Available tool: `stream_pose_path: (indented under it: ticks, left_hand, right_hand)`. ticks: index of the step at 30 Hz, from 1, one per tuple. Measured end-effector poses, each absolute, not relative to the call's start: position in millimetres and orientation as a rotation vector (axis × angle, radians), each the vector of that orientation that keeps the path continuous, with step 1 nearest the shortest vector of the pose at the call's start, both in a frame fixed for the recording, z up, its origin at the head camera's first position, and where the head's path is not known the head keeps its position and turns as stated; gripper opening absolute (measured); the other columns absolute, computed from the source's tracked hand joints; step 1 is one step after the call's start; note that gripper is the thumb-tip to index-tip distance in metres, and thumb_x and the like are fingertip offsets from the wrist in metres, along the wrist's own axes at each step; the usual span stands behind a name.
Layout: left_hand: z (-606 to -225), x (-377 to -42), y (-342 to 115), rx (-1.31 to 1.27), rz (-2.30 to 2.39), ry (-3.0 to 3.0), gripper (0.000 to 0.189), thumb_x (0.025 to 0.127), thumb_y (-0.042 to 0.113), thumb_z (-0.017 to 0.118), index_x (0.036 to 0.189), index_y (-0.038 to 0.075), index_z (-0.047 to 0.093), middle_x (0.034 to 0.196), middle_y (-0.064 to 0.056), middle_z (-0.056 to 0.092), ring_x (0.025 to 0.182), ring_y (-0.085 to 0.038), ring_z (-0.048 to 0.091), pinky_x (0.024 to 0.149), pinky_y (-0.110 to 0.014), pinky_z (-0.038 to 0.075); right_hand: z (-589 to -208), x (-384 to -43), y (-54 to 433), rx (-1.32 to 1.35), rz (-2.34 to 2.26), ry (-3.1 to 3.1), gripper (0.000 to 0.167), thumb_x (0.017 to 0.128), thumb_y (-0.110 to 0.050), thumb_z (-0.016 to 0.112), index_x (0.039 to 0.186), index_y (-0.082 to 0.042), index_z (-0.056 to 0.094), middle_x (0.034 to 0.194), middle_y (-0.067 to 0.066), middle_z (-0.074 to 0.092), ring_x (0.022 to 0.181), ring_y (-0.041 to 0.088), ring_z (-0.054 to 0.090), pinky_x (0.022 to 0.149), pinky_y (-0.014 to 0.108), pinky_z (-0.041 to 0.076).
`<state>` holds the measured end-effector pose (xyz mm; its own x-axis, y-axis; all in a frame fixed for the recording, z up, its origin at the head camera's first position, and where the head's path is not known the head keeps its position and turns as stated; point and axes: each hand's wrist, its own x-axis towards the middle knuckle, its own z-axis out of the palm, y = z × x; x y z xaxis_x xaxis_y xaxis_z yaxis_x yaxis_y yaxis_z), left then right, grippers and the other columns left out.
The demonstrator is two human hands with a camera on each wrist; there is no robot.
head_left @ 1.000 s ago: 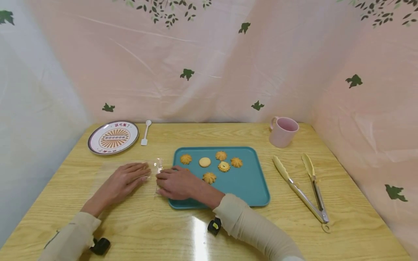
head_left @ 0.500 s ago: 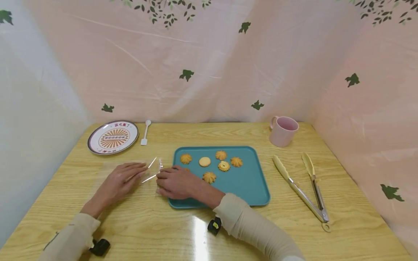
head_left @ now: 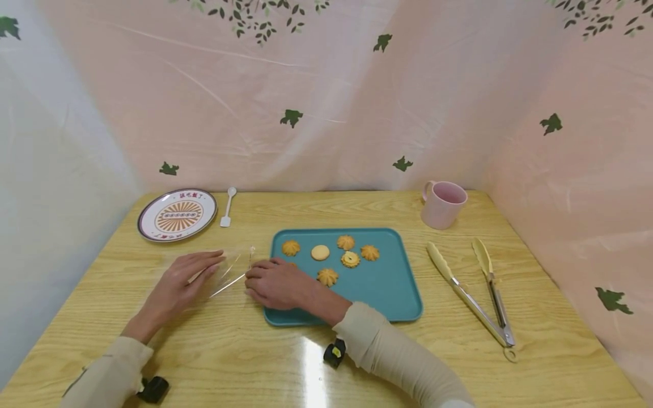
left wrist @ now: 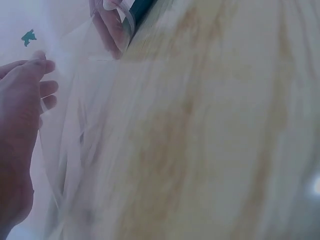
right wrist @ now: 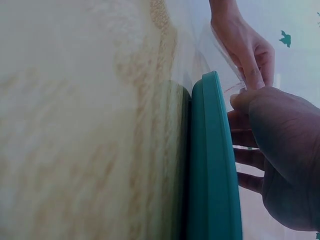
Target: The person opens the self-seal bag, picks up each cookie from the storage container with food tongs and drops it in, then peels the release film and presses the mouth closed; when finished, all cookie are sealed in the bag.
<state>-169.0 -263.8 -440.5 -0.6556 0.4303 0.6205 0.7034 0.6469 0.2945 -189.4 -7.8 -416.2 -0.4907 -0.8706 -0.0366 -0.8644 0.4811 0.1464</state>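
Note:
A clear plastic bag lies flat between the two hands on the table, left of the teal tray. My left hand pinches the film between thumb and fingers; the left wrist view shows the bag hanging beside this hand. With thumb and forefinger, my right hand pinches the bag's right edge, its forearm crossing the tray's near left corner. In the right wrist view, the two hands almost meet at the film. Several cookies sit on the tray, one partly hidden by the right hand.
A patterned plate and a small white spoon are at the back left. The pink mug stands at the back right. Metal tongs with yellow tips lie spread right of the tray.
My left hand has shifted left and toward me, drawing the film away from the right hand. Bright fold lines now stretch between them. The right hand, tray and cookies have stayed put.

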Motion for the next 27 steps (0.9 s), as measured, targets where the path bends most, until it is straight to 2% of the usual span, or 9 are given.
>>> stream_pose_path:
  ticks: [11, 19, 25, 27]
  left_hand:
    - [-443, -168, -265, -0.844, -0.695, -2.398, 0.039, 0.085, -0.011, 0.076, 0.121, 0.003, 0.075, 0.126, -0.014, 0.071, 0.114, -0.036, 0.065, 0.112, -0.017, 0.03]
    - [-443, -168, -264, -0.831, -0.658, -2.426, 0.037, 0.087, -0.009, 0.076, 0.122, 0.003, 0.074, 0.127, -0.013, 0.071, 0.114, -0.035, 0.065, 0.108, -0.035, 0.043]
    - [-447, -169, -264, -0.853, -0.664, -2.405, 0.037, 0.087, -0.009, 0.076, 0.122, 0.003, 0.074, 0.126, -0.013, 0.072, 0.114, -0.035, 0.065, 0.112, -0.02, 0.034]
    - [-448, -170, -264, -0.86, -0.659, -2.398, 0.037, 0.086, -0.009, 0.076, 0.122, 0.003, 0.074, 0.126, -0.013, 0.072, 0.113, -0.035, 0.065, 0.112, -0.02, 0.033]
  right_hand:
    - [-418, -192, -4, 1.549, -0.149, -2.644, 0.039, 0.114, -0.034, 0.038, 0.14, -0.023, 0.066, 0.144, -0.006, 0.06, 0.139, 0.014, 0.047, 0.112, 0.035, 0.04]
    - [-409, -190, 4, 1.539, -0.156, -2.618, 0.041, 0.115, -0.034, 0.037, 0.144, -0.019, 0.062, 0.145, -0.003, 0.059, 0.139, 0.016, 0.048, 0.113, 0.035, 0.04]
    - [-406, -190, 19, 1.494, -0.011, -2.638, 0.04, 0.114, -0.032, 0.04, 0.143, -0.016, 0.062, 0.144, 0.001, 0.06, 0.137, 0.02, 0.05, 0.113, 0.038, 0.042]
    - [-406, -190, 26, 1.491, 0.052, -2.641, 0.04, 0.114, -0.031, 0.041, 0.143, -0.014, 0.062, 0.143, 0.002, 0.061, 0.138, 0.021, 0.05, 0.113, 0.04, 0.041]
